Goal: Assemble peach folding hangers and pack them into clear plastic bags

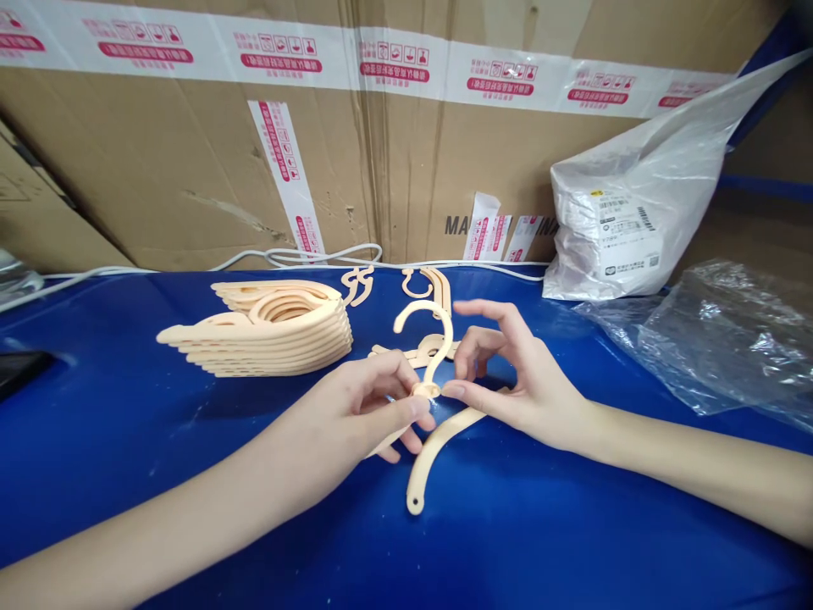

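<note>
A peach plastic hanger (438,440) is held just above the blue table (158,424), its hook (428,330) pointing up. My left hand (372,407) pinches the hanger at its middle joint, fingers closed round one arm. My right hand (508,381) meets it from the right, thumb and forefinger pinching the base of the hook while the other fingers curl loosely. One curved arm of the hanger hangs down toward me between the hands. Several loose hook pieces (423,288) lie just behind the hands.
A stack of several finished peach hangers (267,335) lies at left centre. Taped cardboard boxes (381,127) form the back wall, with a white cable (305,254) along them. A white plastic bag (622,220) and a crumpled clear bag (724,339) sit at right. A dark object (16,368) lies at the far left.
</note>
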Available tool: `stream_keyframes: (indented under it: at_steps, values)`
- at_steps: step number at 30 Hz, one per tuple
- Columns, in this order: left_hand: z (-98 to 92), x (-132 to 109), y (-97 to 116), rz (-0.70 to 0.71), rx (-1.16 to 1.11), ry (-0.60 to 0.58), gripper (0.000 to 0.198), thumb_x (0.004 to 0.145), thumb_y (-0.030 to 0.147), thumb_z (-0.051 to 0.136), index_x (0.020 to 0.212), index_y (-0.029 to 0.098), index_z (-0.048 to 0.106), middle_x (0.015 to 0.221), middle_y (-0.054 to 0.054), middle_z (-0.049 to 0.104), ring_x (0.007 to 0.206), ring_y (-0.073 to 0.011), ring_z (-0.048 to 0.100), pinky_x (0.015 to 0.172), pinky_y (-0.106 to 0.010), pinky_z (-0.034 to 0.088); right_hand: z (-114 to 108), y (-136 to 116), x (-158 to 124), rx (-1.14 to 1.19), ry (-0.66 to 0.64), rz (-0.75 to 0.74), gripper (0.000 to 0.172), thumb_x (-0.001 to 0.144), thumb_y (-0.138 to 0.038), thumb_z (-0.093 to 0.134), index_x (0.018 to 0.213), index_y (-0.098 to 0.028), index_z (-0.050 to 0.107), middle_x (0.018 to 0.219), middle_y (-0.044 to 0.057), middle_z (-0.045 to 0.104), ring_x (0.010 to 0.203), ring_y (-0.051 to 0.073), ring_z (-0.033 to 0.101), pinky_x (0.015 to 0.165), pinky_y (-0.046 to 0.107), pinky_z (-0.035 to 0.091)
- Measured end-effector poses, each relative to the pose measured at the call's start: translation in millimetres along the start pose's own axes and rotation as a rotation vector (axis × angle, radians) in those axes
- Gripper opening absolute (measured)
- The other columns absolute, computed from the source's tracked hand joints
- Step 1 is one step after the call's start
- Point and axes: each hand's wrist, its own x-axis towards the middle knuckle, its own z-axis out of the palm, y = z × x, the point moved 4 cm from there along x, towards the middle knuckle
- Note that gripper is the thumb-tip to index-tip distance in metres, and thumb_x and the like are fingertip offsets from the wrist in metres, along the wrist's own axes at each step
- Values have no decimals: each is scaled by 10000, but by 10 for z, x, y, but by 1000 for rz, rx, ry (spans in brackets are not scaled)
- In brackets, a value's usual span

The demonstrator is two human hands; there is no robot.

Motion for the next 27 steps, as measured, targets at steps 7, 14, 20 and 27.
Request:
stream_keyframes:
  at_steps: [7,14,20,27]
  values:
    - [-15,64,-94,-59,-254,-35,284,817,327,699,1007,159,573,1048,-58,653,724,-142,695,589,-239,601,60,-138,-19,-393,-152,-336,258,905,-382,637,774,-160,625,757,22,630,697,125,544,637,270,425]
    - [-22,58,-93,2,-313,-55,272,855,267,670,1079,169,550,932,-26,644,699,-150,700,546,-225,610,166,-180,-86,-537,-353,-547,262,1011,-326,473,942,-162,665,947,50,668,831,131,585,729,246,453]
    - [-2,58,-132,42,-283,-53,231,889,362,665,994,169,595,777,21,604,597,-96,629,492,-173,578,179,-151,-55,-547,-323,-460,279,1026,-194,363,894,-147,604,795,44,623,698,141,533,658,250,449]
    - [1,46,-122,46,-273,-37,292,877,452,666,944,170,624,773,19,604,595,-88,612,483,-156,567,60,-94,-60,-424,-173,-294,185,1029,-200,347,961,-162,515,666,-31,603,483,78,475,482,198,349]
